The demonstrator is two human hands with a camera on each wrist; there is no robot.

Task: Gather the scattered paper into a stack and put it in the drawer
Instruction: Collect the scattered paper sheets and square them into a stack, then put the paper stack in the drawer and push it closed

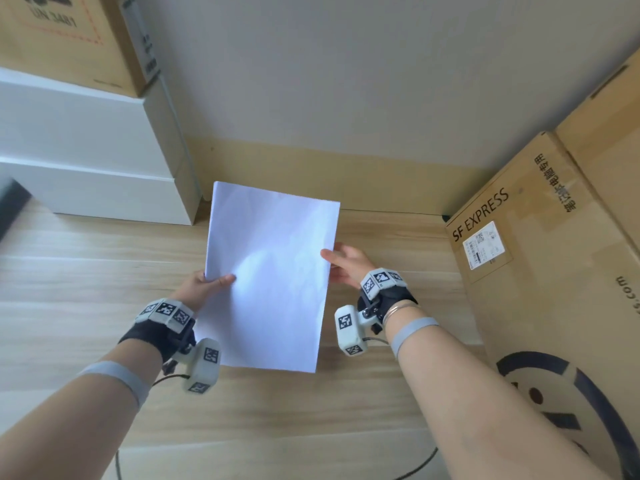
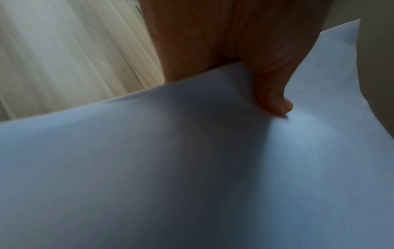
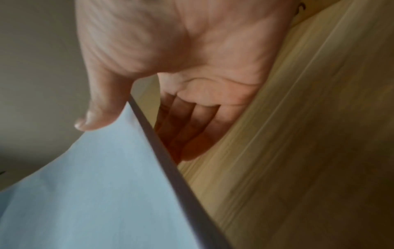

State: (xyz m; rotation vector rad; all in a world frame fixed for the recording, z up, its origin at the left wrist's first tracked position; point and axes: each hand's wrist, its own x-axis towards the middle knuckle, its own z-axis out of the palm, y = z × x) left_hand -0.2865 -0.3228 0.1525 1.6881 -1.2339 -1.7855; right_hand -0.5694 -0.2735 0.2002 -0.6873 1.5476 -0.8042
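Note:
A stack of white paper (image 1: 270,271) hangs in the air above the wooden floor, held upright-tilted between both hands. My left hand (image 1: 211,282) pinches its left edge, thumb on top of the sheet. In the left wrist view the thumb (image 2: 275,102) presses into the paper (image 2: 192,168). My right hand (image 1: 341,263) grips the right edge, thumb on the front and fingers behind. The right wrist view shows the thumb (image 3: 100,116) on the paper (image 3: 85,193) and the fingers (image 3: 187,134) curled under its edge. No drawer is plainly in view.
White furniture (image 1: 86,157) stands at the left with a cardboard box (image 1: 69,39) on top. Large cardboard boxes (image 1: 540,244) line the right side. A wall (image 1: 346,81) is ahead. A cable (image 1: 415,465) lies on the wooden floor (image 1: 86,271).

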